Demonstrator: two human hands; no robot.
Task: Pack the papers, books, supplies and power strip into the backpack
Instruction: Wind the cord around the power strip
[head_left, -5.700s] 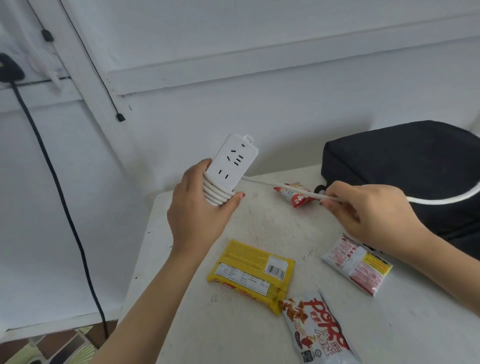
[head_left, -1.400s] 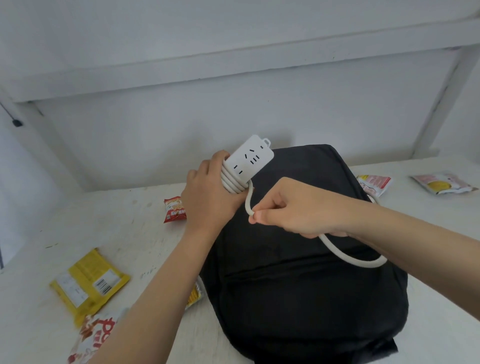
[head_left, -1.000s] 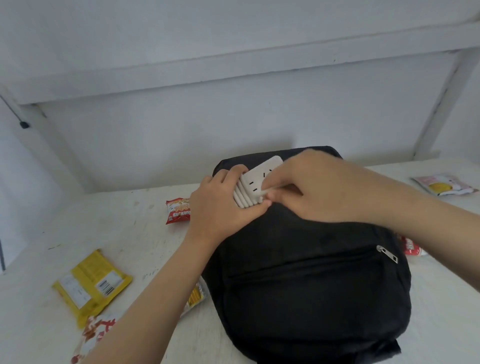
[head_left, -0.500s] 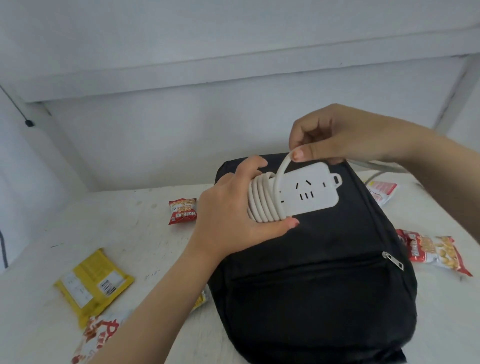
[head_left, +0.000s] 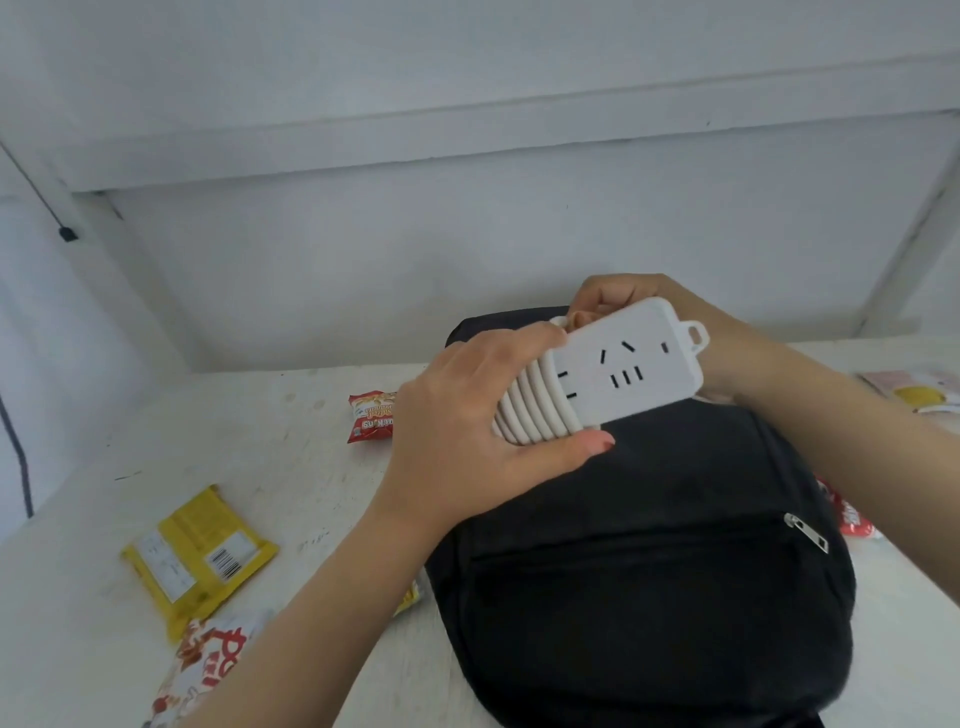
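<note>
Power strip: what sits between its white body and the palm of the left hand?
The head view shows the cord, looped several times round one end of the power strip. The left hand grips over those loops.

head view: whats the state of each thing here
power strip: held above backpack, sockets toward camera
cord: coiled round one end of the strip
left hand: grips strip over the coils
right hand: behind strip, seems to pinch cord
backpack: flat on table, front pocket zipped shut
yellow pack: flat on table, sealed
red pack: flat on table, sealed
</note>
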